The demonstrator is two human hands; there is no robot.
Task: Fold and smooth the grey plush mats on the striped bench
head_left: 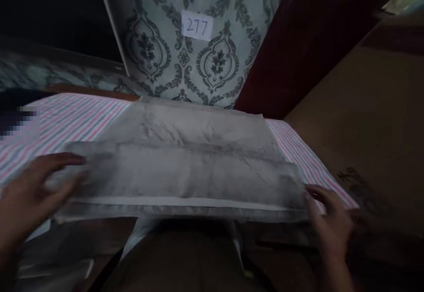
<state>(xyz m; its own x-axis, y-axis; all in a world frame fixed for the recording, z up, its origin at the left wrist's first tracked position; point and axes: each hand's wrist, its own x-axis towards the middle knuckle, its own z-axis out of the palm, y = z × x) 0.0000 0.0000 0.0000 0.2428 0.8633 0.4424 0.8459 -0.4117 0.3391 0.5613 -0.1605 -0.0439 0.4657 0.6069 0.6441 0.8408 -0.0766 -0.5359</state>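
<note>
A grey cloth point(198, 172) with faint dark markings lies spread across a table, its near part folded over into a wide band. A pale strip shows along the near edge of the fold. At the cloth's left end is my left hand point(36, 190), slightly blurred, its thumb and index finger apart over the corner. My right hand point(331, 217) is at the opposite end, thumb and index fingertips close together at the cloth's edge. The other fingers of that hand are partly hidden.
A pink, white and grey striped cloth point(76, 113) covers the table underneath. Behind stands a patterned wall with a paper label point(197, 25) reading 277. A dark red panel point(298, 40) and a brown cardboard surface point(371, 119) rise at the right. A dark screen-like panel point(59, 13) is upper left.
</note>
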